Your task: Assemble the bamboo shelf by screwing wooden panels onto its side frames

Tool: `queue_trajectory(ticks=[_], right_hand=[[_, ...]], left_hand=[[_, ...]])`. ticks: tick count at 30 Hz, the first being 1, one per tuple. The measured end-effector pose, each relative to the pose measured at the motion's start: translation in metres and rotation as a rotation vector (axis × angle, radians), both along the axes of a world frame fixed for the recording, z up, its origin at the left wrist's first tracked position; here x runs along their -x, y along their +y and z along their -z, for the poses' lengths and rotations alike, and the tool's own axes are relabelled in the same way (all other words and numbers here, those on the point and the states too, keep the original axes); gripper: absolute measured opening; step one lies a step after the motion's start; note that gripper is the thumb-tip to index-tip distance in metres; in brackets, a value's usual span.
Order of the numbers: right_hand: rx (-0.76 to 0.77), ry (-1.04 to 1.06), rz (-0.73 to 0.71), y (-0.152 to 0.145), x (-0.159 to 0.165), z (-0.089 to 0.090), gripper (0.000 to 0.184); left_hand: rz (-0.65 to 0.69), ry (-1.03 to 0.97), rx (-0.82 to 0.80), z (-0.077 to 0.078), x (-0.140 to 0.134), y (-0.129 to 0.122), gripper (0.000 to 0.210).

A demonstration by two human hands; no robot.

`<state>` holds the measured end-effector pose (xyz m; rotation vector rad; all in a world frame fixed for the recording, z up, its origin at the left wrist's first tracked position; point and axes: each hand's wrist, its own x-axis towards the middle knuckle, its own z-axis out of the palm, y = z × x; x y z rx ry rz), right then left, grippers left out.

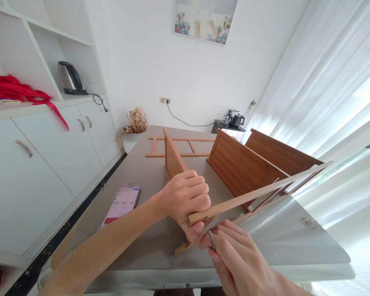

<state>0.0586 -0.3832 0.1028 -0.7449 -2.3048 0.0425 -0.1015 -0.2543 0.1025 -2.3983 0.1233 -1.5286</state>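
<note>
My left hand [186, 201] is closed around the near end of a wooden shelf board [173, 158], its thumb by the corner of a wooden side frame [243, 199]. A bolt head shows in the frame's rail near that corner. My right hand [237, 255] is closed on a bent metal hex key [211, 240], just below the rail. The key's working tip is hidden by the fingers. Two brown panels, a middle panel [246, 162] and a rear panel [283, 150], stand on edge at the frame's right part.
A second ladder-like wooden frame [188, 154] lies flat toward the table's far end. A phone [121, 205] showing a timer lies left on the grey table [154, 255]. Several small screws [311, 223] lie at the right. White cabinets [49, 164] stand left, curtains [336, 82] hang right.
</note>
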Motion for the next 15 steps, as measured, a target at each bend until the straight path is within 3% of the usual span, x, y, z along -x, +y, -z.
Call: queue_trajectory(ticks=[3,8,15], right_hand=[[-0.069,-0.173,0.062,0.002,-0.011,-0.016,0.018],[-0.056,-0.500,0.084,0.008,-0.031,-0.042,0.022],[0.000,-0.573,0.073,0.012,-0.032,-0.055,0.024]], left_hand=[[-0.005,-0.015,0.007,0.000,-0.001,-0.002,0.044],[-0.028,-0.037,0.003,0.000,-0.002,-0.004,0.041],[-0.041,-0.048,-0.014,-0.001,-0.002,-0.004,0.032]])
